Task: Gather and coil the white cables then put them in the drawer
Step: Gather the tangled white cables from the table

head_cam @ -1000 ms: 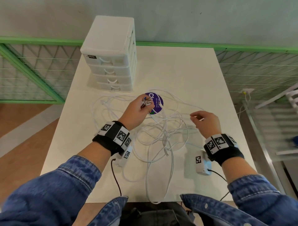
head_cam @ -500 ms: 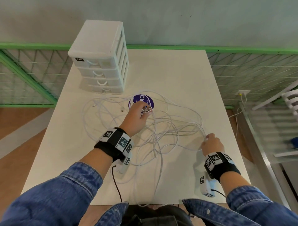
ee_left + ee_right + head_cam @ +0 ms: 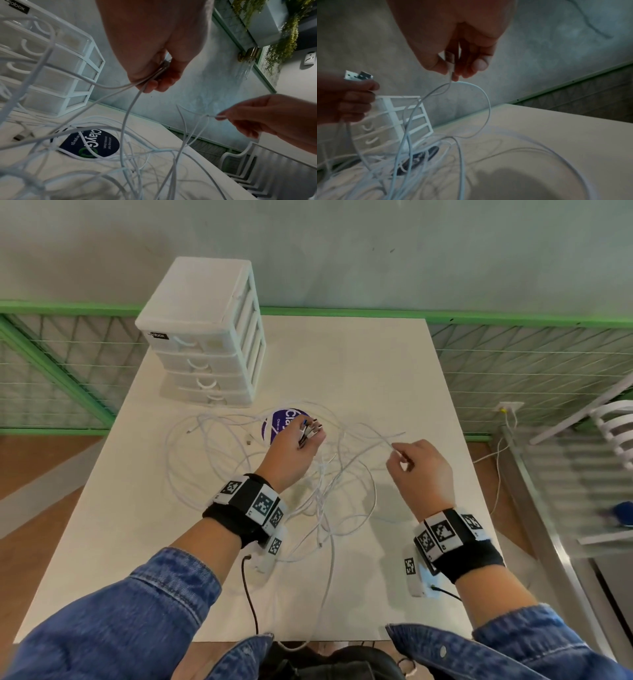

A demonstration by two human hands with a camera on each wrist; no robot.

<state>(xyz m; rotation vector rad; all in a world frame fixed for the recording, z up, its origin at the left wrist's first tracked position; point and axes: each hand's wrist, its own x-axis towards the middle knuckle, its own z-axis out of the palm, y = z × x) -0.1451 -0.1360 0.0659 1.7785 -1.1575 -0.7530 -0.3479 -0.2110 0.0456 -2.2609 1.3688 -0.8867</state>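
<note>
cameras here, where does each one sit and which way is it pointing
Head: on the head, looking down at the table, both hands and denim sleeves.
Left wrist: under the left hand, facing the drawer unit.
Right wrist: under the right hand, facing the wall.
All three share the white cables and the purple sticker.

White table [image 3: 376,364]: drawer unit [image 3: 205,337] far left, purple round sticker [image 3: 277,422] at centre, tangled white cables [image 3: 219,460] spread across mid/near area.
</note>
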